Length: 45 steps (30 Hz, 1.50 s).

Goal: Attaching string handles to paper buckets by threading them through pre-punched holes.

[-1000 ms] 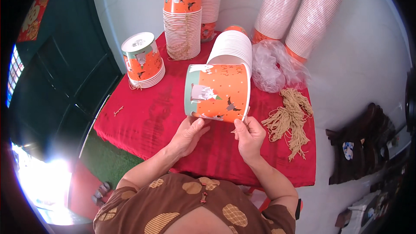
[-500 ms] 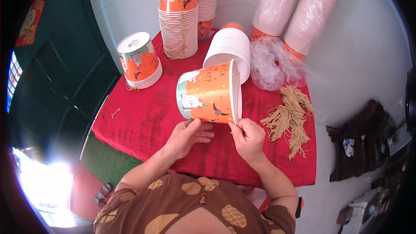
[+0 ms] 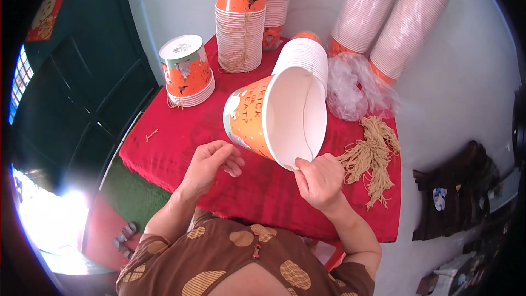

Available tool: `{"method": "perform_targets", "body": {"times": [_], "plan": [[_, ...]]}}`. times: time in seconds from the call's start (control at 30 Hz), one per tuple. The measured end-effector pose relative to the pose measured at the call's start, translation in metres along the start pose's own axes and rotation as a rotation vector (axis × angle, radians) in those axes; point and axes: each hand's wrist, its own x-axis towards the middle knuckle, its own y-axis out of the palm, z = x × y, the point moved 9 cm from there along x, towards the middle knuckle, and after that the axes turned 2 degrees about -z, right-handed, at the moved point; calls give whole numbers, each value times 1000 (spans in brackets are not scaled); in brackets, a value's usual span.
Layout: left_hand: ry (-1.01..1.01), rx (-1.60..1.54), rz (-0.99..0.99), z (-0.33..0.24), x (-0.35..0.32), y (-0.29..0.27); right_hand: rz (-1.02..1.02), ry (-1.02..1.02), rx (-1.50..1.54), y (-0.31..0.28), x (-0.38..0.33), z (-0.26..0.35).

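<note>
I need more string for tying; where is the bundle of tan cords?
In the head view, the bundle of tan cords lies on the red tablecloth at the person's right, beside the right hand, below the crumpled clear plastic bag.

1 held bucket, 6 bucket stacks, 1 twine bundle.

Tall pale cup stacks, crumpled clear plastic bag, upturned orange buckets on red cloth.

Red-clothed table: cup stacks, twine
</note>
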Motion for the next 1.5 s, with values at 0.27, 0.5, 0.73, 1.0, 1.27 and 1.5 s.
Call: {"method": "perform_targets", "body": {"times": [0.27,0.5,0.73,1.0,1.27,1.5], "plan": [[117,-150,-260,16,11,-18,-121,161,91,0,-11,-14],[396,128,-409,-45,16,-37,6,27,7,4,-6,-9],[433,256,187,-82,56,-9,126,-106,143,4,-12,5],[237,339,571,-77,59,39,168,-101,217,19,-29,7],[376,486,456,-90,48,41,237,-68,158,26,-35,-5],[761,830,365,-116,22,57,292,106,69,36,-29,-25]]}}
